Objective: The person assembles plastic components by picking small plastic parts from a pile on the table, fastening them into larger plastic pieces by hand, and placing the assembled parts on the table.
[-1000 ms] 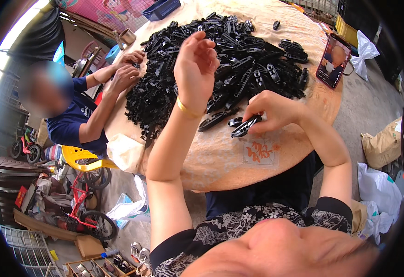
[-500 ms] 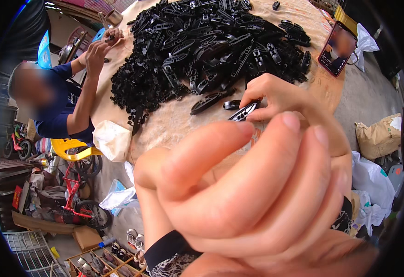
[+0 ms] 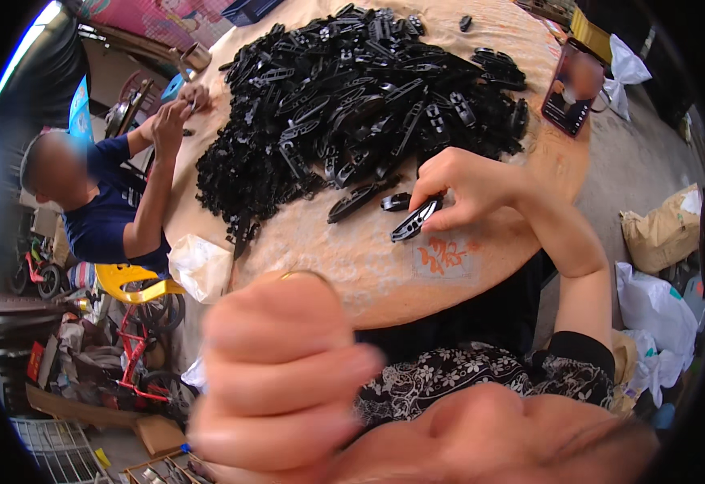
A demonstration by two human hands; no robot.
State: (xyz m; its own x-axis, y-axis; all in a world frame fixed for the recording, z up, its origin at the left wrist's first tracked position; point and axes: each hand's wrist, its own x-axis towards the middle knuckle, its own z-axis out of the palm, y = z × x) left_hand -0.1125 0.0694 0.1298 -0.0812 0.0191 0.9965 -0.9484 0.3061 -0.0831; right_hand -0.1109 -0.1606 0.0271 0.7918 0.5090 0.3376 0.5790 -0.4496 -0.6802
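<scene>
Close to the camera my left hand (image 3: 280, 375) is curled into a fist, somewhat blurred. Whatever its fingers may hold is hidden, and a thin gold-coloured edge shows at its top. Over the near part of the table my right hand (image 3: 469, 189) pinches a long, narrow, pointed black plastic part (image 3: 417, 219) with slots and shiny edges, tilted. Just beyond it on the tabletop lie a short black plastic piece (image 3: 397, 202) and a longer dark one (image 3: 360, 200). A big heap of similar black plastic parts (image 3: 352, 97) covers the far middle of the table.
The round table (image 3: 312, 250) has a tan cover. Across it on the left, another person (image 3: 110, 194) works with both hands raised. A phone (image 3: 574, 89) stands at the far right edge. A white bag (image 3: 199, 266) hangs at the left edge, beside a yellow stool (image 3: 135, 282).
My left hand has swung left and down from in front of the camera, uncovering the table's near edge. My right hand still holds the black plastic part, and the view has shifted slightly.
</scene>
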